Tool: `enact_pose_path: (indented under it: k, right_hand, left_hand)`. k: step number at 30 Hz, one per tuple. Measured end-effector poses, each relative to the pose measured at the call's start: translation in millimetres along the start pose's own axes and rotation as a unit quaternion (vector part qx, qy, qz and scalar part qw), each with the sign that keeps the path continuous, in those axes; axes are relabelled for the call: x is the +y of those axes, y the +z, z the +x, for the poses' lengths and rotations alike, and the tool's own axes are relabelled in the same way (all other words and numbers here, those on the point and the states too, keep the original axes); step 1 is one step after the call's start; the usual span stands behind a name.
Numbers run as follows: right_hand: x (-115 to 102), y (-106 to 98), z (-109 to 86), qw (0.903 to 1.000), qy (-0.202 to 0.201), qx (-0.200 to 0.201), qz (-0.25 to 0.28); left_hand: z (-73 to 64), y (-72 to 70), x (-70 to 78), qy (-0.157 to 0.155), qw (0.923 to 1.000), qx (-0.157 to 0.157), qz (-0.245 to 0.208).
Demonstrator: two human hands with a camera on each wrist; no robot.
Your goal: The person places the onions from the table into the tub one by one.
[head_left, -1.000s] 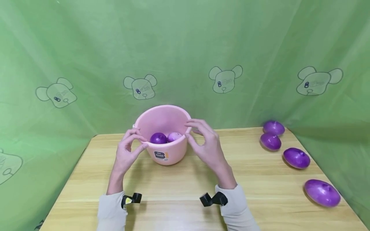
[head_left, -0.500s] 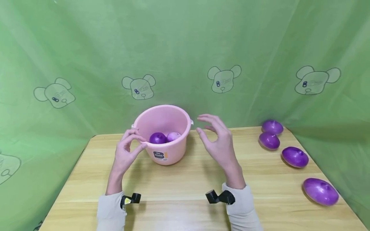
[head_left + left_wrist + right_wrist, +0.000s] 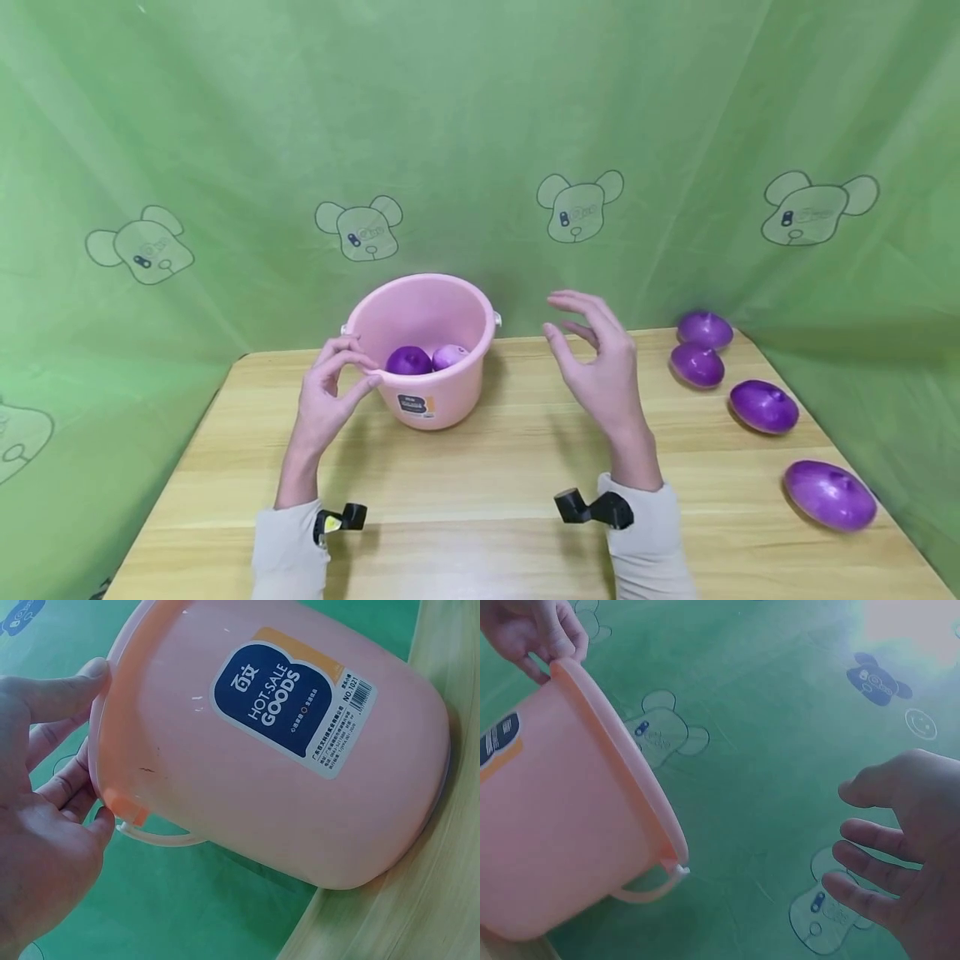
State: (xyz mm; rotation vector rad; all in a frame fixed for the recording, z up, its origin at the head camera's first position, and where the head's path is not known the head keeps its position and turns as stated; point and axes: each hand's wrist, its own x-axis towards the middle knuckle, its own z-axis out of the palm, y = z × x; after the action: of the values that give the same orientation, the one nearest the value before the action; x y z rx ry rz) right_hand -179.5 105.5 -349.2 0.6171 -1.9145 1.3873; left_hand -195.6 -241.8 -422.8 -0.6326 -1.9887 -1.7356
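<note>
A pink bucket [image 3: 457, 398] stands on the table towards its back edge. Inside it lie a dark purple onion [image 3: 408, 360] and a paler one [image 3: 449, 357], side by side. My left hand [image 3: 324, 406] pinches the bucket's rim at the near left, thumb outside and fingers over the edge. In the left wrist view the bucket's printed label [image 3: 292, 705] faces the camera. Apart from the bucket, to its right, my right hand [image 3: 606, 371] hovers with fingers spread from the thumb, holding nothing. The right wrist view shows the bucket's handle [image 3: 652, 891] hanging down outside.
Several purple onions lie along the table's right side, from a pair at the back [image 3: 705, 330] to a large one [image 3: 829, 496] nearer the front. A green curtain [image 3: 465, 125] with bear-head drawings encloses the back and sides of the wooden table [image 3: 450, 517].
My right hand has let go of the bucket's right rim and moved away to the right. The left hand keeps its grip, and the bucket stays where it was.
</note>
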Motion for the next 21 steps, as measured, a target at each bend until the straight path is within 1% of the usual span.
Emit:
enact_pose_path:
  k: [5, 10, 13, 17, 21]
  right_hand:
    - [-17, -10, 1.5, 0.9999, 0.009, -0.003, -0.005]
    - [-21, -18, 0.8, 0.9996, 0.012, -0.015, -0.018]
    - [-17, -23, -1.5, 0.9993, 0.018, -0.024, -0.023]
    - [-4, -30, -5.0, 0.9986, 0.024, -0.034, -0.034]
    - [9, -39, -7.5, 0.9979, 0.018, -0.034, -0.052]
  left_hand:
    - [-0.2, -0.8, -0.8, -0.003, 1.0, 0.002, 0.002]
    - [0.3, -1.4, -0.1, -0.007, 1.0, 0.001, 0.003]
    - [-0.3, -1.7, 0.5, -0.007, 1.0, 0.003, 0.003]
    - [-0.5, -1.7, 1.1, -0.004, 1.0, 0.003, 0.003]
    - [0.2, -1.2, 1.4, -0.003, 1.0, 0.0, 0.003]
